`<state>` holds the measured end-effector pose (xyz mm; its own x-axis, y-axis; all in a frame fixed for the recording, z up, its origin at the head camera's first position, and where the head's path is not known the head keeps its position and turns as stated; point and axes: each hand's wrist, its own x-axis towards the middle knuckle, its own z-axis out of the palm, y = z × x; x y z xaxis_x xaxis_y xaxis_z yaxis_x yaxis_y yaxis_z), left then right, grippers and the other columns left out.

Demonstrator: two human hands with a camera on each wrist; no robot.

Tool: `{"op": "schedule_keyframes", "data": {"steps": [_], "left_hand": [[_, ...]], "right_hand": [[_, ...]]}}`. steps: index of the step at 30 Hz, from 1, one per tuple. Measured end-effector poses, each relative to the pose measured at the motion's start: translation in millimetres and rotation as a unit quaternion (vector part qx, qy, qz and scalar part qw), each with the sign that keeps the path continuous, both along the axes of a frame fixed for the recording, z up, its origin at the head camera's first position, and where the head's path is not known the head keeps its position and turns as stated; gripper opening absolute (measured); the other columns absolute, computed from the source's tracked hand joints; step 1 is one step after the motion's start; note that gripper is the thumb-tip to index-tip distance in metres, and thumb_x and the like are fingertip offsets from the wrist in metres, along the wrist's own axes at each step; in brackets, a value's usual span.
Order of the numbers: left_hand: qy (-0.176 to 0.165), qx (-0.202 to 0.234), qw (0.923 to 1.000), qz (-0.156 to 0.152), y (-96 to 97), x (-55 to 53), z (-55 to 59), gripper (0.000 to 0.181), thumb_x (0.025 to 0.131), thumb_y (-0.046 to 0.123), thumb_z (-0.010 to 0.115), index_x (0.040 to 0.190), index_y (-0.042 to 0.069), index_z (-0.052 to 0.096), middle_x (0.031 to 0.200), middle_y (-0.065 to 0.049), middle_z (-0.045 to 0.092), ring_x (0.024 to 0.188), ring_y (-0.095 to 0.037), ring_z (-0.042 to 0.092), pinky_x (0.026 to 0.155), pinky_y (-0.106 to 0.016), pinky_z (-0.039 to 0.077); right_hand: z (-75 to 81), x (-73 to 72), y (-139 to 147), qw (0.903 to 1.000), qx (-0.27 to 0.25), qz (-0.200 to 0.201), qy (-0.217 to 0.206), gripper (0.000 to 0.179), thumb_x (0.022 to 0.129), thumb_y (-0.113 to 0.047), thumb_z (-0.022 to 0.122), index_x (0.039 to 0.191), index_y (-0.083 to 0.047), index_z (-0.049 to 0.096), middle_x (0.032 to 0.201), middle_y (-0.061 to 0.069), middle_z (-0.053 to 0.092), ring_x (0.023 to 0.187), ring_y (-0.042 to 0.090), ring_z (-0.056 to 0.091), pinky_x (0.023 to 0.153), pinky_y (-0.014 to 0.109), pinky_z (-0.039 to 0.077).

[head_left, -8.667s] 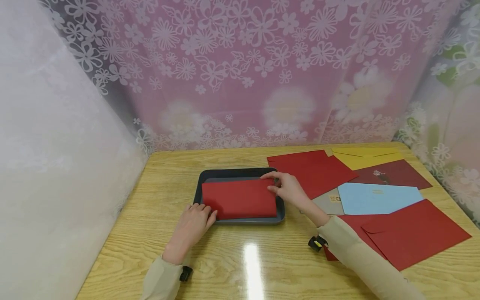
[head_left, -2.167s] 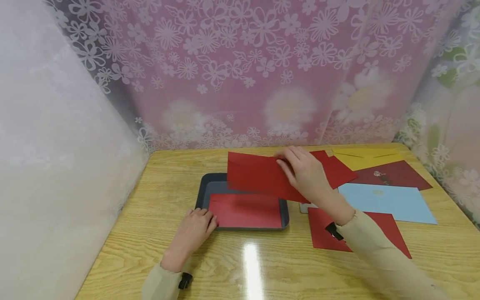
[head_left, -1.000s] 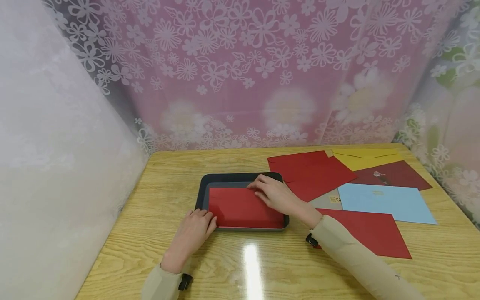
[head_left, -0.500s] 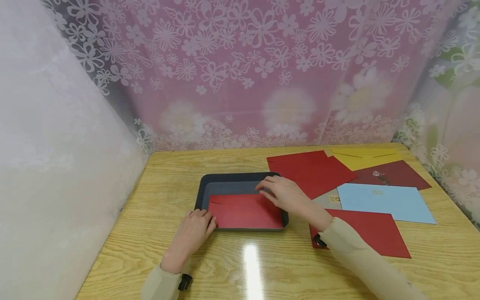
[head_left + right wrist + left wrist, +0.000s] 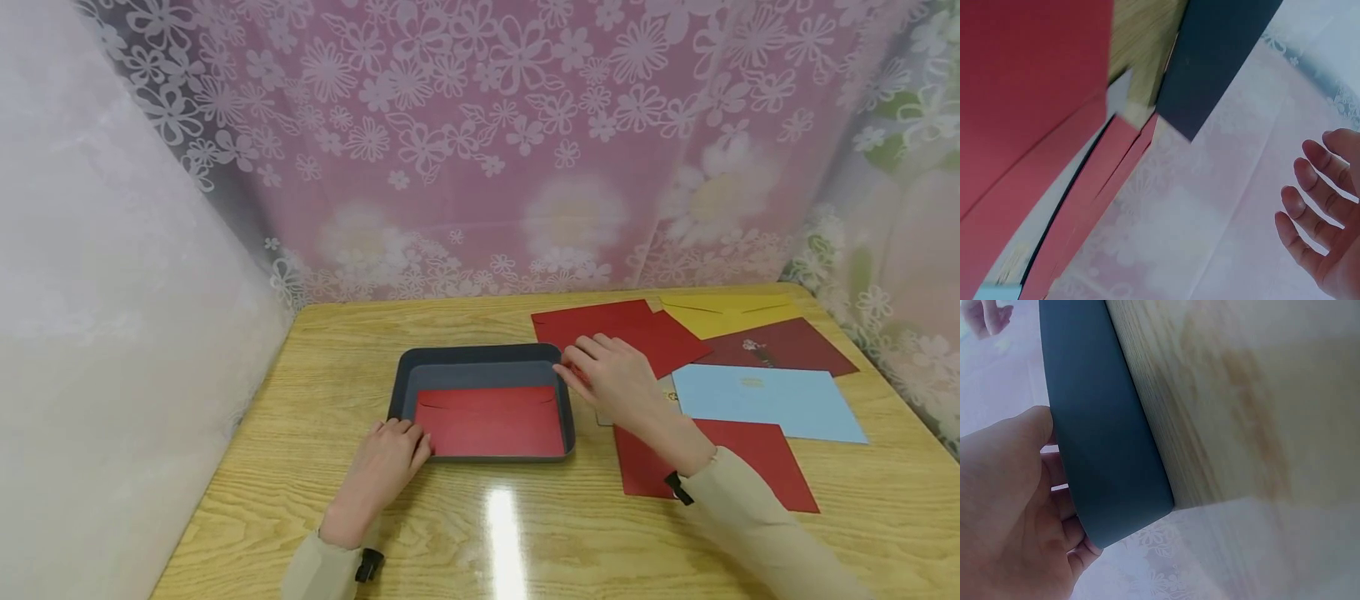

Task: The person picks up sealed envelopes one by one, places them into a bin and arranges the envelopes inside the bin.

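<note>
A dark grey tray (image 5: 480,354) stands on the wooden table, a red envelope (image 5: 487,423) lying flat along its near side with the flap line facing up. At the tray's near left corner my left hand (image 5: 386,462) holds the rim; the left wrist view has its fingers (image 5: 1063,503) hooked over the edge of the tray wall (image 5: 1100,431). My right hand (image 5: 618,383) hovers right of the tray, in front of a red envelope (image 5: 630,333). Its fingers (image 5: 1316,215) are loosely bent with nothing between them.
On the right of the table lie a yellow envelope (image 5: 731,312), a maroon envelope (image 5: 787,346), a light blue envelope (image 5: 765,404) and another red envelope (image 5: 750,458), partly overlapping. A grey one is mostly covered. A patterned curtain (image 5: 450,167) hangs behind the table.
A red envelope from the right pile was carried over and laid on the one in the tray. My right hand let go and moved right; my left hand stays at the tray corner.
</note>
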<state>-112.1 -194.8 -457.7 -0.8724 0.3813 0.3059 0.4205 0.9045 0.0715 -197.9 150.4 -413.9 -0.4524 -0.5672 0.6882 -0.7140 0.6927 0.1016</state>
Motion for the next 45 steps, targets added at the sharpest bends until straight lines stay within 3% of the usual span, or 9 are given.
{"op": "schedule_keyframes", "data": {"steps": [10,16,19,22,23,30,37,45], "left_hand": [[-0.002,-0.001,1.0,-0.001,-0.1,0.7,0.6,0.041,0.099,0.019,0.066,0.064,0.02,0.044,0.062,0.007,0.035,0.059,-0.013,0.028,0.065,-0.028,0.026],[0.002,-0.003,1.0,-0.005,0.1,0.8,1.1,0.04,0.098,0.019,0.067,0.065,0.02,0.045,0.061,0.007,0.035,0.059,-0.013,0.028,0.064,-0.028,0.026],[-0.004,-0.002,1.0,-0.002,0.4,0.9,0.9,0.04,0.099,0.019,0.066,0.065,0.02,0.046,0.062,0.007,0.036,0.06,-0.013,0.029,0.064,-0.028,0.026],[-0.012,0.0,0.9999,0.003,0.6,0.8,0.4,0.039,0.099,0.02,0.066,0.066,0.02,0.047,0.062,0.007,0.036,0.06,-0.013,0.029,0.065,-0.028,0.026],[-0.013,0.001,0.9999,0.004,0.7,0.8,0.5,0.038,0.099,0.02,0.066,0.066,0.02,0.047,0.062,0.007,0.037,0.06,-0.013,0.03,0.065,-0.029,0.026],[-0.001,-0.002,1.0,-0.001,0.9,1.1,0.2,0.039,0.099,0.02,0.066,0.065,0.02,0.046,0.062,0.007,0.036,0.06,-0.013,0.028,0.064,-0.028,0.025],[0.005,-0.003,1.0,-0.002,0.5,1.5,1.8,0.039,0.098,0.019,0.067,0.065,0.02,0.047,0.061,0.007,0.036,0.06,-0.013,0.028,0.064,-0.028,0.025],[0.007,-0.006,1.0,-0.001,0.6,0.7,0.7,0.039,0.098,0.02,0.067,0.065,0.02,0.048,0.061,0.008,0.036,0.059,-0.012,0.028,0.064,-0.027,0.025]], "right_hand": [[2.3,9.3,57,0.9987,0.01,-0.046,-0.017,0.067,0.108,-0.051,0.023,0.092,-0.005,0.07,0.085,0.008,0.065,0.073,0.026,0.061,0.059,0.039,0.054],[-6.9,17.9,101,0.9946,0.02,-0.086,-0.055,0.073,0.106,-0.058,0.019,0.091,-0.006,0.069,0.087,0.008,0.064,0.071,0.027,0.06,0.056,0.041,0.052],[-14.3,25.3,119,0.9892,0.042,-0.105,-0.093,0.044,0.103,-0.047,0.055,0.089,-0.008,0.069,0.088,0.008,0.064,0.073,0.026,0.059,0.057,0.04,0.051],[-21.0,33.3,133,0.9816,0.064,-0.122,-0.133,0.019,0.084,-0.024,0.081,0.087,-0.01,0.069,0.087,0.006,0.064,0.072,0.024,0.058,0.058,0.04,0.051],[-22.9,36.0,137,0.9792,0.07,-0.126,-0.143,0.021,0.075,-0.016,0.085,0.087,-0.01,0.069,0.086,0.006,0.064,0.071,0.024,0.057,0.059,0.04,0.051],[-35.7,50.0,158,0.9643,0.086,-0.145,-0.205,0.032,0.072,-0.028,0.089,0.091,-0.011,0.07,0.087,0.005,0.064,0.078,0.028,0.059,0.065,0.044,0.054],[-39.1,53.3,163,0.9349,0.112,-0.155,-0.299,0.05,0.07,-0.042,0.09,0.099,-0.007,0.069,0.094,0.005,0.06,0.082,0.028,0.061,0.07,0.049,0.055],[-44.0,48.4,164,0.9322,0.098,-0.147,-0.316,0.05,0.068,-0.037,0.091,0.096,-0.006,0.065,0.091,0.005,0.056,0.078,0.023,0.058,0.067,0.044,0.055]]}}
